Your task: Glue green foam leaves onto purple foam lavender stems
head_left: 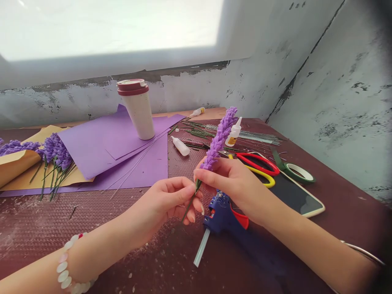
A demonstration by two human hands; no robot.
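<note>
Well, everything here is from the head view, over a dark red woven table [76, 220].

Left hand [167, 204]: comes from the near left, palm turned up and fingers curled, closed on the lower part of the green stem [191, 202]; a white beaded bracelet [63, 263] sits on the wrist.

Right hand [228, 183]: comes from the near right, closed on the same stem, just under the flower head.

Held thing: a purple artificial lavender sprig [218, 139], tilted up toward the far side, between both hands.

Nearest tools: a blue hot glue gun [219, 214] lies below the right hand, with a glue stick [201, 247] at its near end; red and yellow scissors [257, 169] lie right of the sprig.

Containers: a white cup [136, 109] with a maroon lid stands far left on purple paper [107, 143], its contents hidden; a small glue bottle [234, 132] lies just behind the sprig; brown kraft paper [18, 163] at left holds finished lavender sprigs [56, 151].
</note>
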